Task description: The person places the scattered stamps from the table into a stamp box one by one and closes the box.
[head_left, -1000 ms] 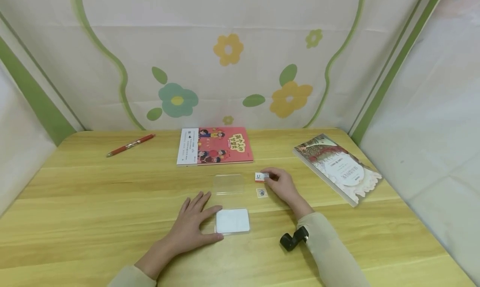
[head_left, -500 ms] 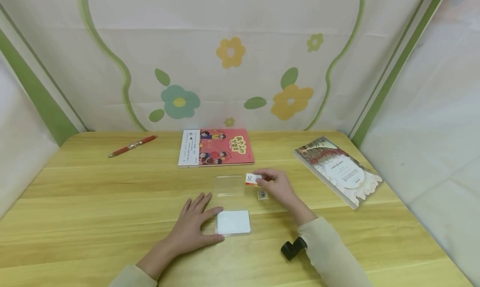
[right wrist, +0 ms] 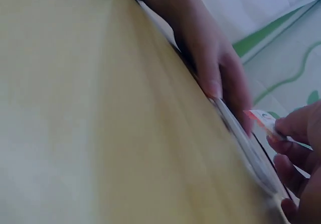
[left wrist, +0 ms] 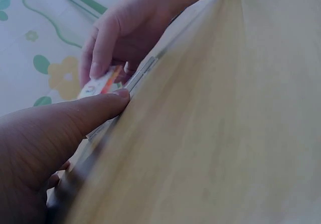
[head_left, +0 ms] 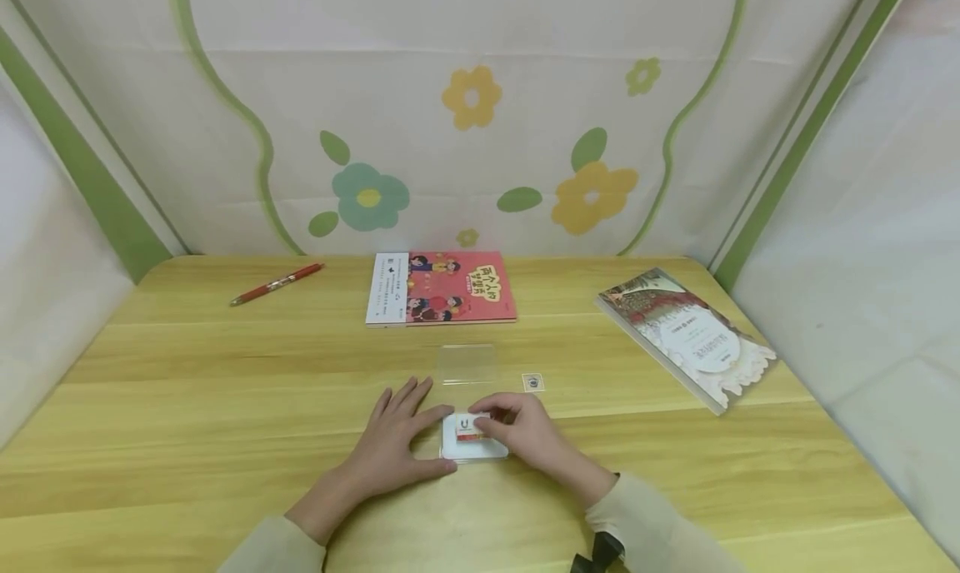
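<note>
My left hand lies at the left end of a shallow clear plastic case holding a white pad. Its thumb and forefinger hold the case's near and far edges; the other fingers are spread on the table. Over the pad, my right hand pinches a small white card with a dark U-shaped mark and a red-orange edge. In the right wrist view, that card is tilted above the case. Whether it touches the pad cannot be told.
Behind the case lies a clear plastic lid, with a small square sticker-like piece to its right. A pink book, a red pen and a grey-and-red book lie farther back on the wooden table.
My right hand has lifted the small card from beside the square piece and carried it left and nearer, over the white pad. My left hand has stayed at the case.
</note>
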Available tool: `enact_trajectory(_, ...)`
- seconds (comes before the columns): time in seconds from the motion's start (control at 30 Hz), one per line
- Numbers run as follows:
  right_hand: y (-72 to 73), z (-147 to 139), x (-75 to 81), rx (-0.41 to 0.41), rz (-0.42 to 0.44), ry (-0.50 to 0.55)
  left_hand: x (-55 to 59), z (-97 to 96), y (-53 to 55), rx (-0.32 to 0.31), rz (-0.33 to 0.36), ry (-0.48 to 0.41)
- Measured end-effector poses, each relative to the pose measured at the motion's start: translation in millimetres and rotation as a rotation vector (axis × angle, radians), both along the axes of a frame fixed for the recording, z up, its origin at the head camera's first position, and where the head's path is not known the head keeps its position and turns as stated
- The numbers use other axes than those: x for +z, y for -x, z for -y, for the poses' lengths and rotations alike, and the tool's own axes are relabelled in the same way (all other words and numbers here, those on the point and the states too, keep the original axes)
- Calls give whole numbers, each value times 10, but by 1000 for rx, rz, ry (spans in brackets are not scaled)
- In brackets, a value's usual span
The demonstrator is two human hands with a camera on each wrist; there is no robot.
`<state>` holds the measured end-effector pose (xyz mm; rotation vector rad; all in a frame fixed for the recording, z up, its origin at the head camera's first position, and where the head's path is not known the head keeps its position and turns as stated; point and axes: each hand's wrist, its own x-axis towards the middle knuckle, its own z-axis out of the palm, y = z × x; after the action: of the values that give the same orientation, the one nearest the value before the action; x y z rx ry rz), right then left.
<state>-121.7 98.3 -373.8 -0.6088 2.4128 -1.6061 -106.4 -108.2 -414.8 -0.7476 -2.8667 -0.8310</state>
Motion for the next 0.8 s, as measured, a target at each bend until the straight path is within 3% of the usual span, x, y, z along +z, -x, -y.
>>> enact_trajectory(0.13,-56,62,-4,9,-50,-21,3,-4,-10,4,5,-6)
enact_trajectory(0.2,-32,69,-81,6,-85,-38,13,-5,-11,7,6,-7)
enact_trajectory(0.37,73,66,-309,18,-222,-95,42,-6,-6,11,8,-9)
enact_trajectory(0.57,95,80,-380,38,-378,-148,36,-4,-1,10,6,4)
enact_trajectory(0.8,70,84,-375,16,-405,-232,17,-1,0,13,-4,3)
